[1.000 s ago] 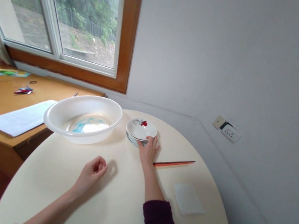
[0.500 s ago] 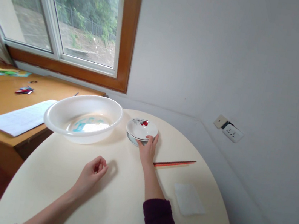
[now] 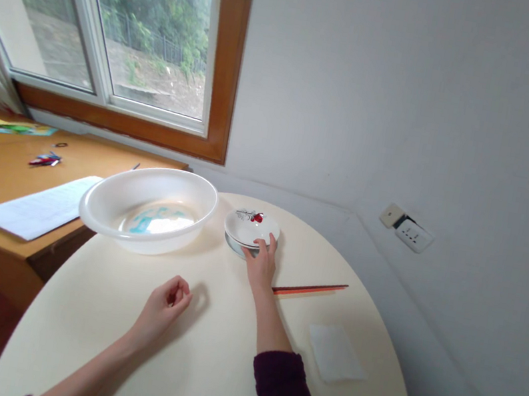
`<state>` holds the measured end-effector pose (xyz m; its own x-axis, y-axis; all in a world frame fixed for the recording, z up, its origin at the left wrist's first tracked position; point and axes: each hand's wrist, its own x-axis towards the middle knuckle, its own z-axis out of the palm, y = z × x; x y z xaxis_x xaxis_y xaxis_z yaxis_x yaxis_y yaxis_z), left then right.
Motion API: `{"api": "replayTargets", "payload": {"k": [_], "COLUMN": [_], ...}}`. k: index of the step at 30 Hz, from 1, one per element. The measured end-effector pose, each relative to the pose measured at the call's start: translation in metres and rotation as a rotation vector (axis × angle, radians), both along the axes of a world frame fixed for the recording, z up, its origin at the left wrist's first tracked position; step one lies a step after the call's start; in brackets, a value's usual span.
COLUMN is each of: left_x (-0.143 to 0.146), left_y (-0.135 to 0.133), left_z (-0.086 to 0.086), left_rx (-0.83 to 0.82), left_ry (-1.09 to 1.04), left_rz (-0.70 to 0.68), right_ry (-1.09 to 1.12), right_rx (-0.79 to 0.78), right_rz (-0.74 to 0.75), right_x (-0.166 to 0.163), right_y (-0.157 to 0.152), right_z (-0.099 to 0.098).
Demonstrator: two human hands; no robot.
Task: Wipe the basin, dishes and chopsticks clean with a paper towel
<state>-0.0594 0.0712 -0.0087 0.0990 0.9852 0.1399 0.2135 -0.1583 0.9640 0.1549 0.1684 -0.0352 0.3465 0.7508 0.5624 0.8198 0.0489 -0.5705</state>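
A small white dish (image 3: 249,229) with a red flower and grey sprigs sits on top of what looks like another dish, whose pale bluish underside (image 3: 234,247) shows below its near edge. My right hand (image 3: 261,264) is at the dish's near right rim, the fingers over the edge and the thumb at the front side. My left hand (image 3: 169,300) is loosely curled beside the table's middle, with nothing visible in it. Just right of my right wrist lie dark red chopsticks (image 3: 313,288).
A large translucent plastic basin (image 3: 91,216) with blue markings inside stands left on the round cream table (image 3: 197,356). A folded white cloth or tissue (image 3: 336,353) lies at the right. Beyond the basin, a wooden desk (image 3: 94,154) holds paper (image 3: 34,207) and pens (image 3: 46,159).
My right hand's fingers have shifted slightly further over the dish's rim. The left hand stays curled in the same place, and the dish has barely moved.
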Motion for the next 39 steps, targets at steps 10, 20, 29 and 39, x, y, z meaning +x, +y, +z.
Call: {"api": "replayTargets", "payload": {"k": [10, 20, 29, 39], "left_x": [0.0002, -0.0005, -0.0013, 0.0001], "left_y": [0.0000, 0.0009, 0.0024, 0.0007], "left_z": [-0.0006, -0.0030, -0.0057, -0.0032], "left_rx": [-0.007, -0.005, 0.011, -0.004], "left_ry": [0.023, 0.025, 0.035, 0.030], "left_rz": [-0.004, -0.014, -0.027, -0.014], "right_ry": [0.001, 0.038, 0.009, -0.009], "right_rx": [-0.009, -0.013, 0.013, 0.018], "right_rz": [-0.003, 0.022, 0.007, 0.007], "right_x": [0.0005, 0.0007, 0.0003, 0.0015], "right_y": [0.0004, 0.0018, 0.0074, 0.0081], "right_z": [0.0006, 0.0001, -0.0014, -0.0021]}}
